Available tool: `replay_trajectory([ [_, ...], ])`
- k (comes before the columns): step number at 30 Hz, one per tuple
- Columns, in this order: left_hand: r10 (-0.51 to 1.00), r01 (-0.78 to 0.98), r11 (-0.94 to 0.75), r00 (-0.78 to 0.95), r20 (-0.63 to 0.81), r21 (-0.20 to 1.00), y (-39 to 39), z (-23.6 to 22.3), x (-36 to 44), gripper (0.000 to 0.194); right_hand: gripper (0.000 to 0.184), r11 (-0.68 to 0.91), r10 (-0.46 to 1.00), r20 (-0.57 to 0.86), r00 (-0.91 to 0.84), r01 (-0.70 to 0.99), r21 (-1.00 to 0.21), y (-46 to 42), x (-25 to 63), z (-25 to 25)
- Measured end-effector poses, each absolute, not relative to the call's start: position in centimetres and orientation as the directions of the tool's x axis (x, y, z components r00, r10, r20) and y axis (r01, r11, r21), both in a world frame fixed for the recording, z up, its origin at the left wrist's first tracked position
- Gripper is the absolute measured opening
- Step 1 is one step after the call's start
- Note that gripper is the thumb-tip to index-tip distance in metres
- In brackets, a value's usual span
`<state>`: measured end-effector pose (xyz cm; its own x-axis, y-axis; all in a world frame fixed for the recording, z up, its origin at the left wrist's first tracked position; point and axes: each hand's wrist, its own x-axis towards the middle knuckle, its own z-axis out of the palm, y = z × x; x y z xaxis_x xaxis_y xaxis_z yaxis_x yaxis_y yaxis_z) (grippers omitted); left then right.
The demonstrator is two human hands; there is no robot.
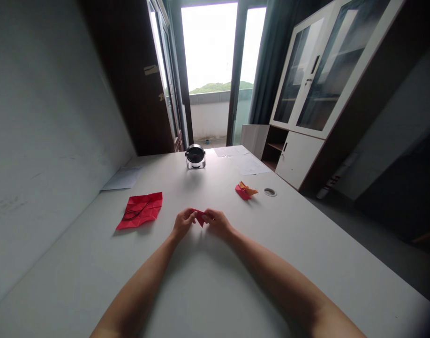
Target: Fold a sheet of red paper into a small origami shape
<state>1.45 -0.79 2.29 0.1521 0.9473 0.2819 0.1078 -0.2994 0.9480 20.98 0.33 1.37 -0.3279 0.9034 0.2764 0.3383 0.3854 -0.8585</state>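
A small folded piece of red paper (199,217) sits between my two hands at the middle of the white table (207,281). My left hand (183,224) pinches its left side with curled fingers. My right hand (217,222) pinches its right side the same way. Most of the piece is hidden by my fingers.
A creased red paper sheet (140,210) with a dark cord on it lies to the left. A folded red and orange paper figure (245,190) sits to the right, near a round cable hole (270,191). A small desk fan (195,156) and white sheets (248,164) lie farther back.
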Motion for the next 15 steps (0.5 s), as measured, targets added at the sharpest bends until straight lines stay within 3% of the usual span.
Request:
replay_trajectory([
  [15, 0.95, 0.201, -0.301, 0.151, 0.274, 0.932, -1.02, 2.48, 1.17, 0.039, 0.025, 0.392, 0.894, 0.264, -0.362, 0.347, -0.852, 0.39, 20.95, 1.3],
])
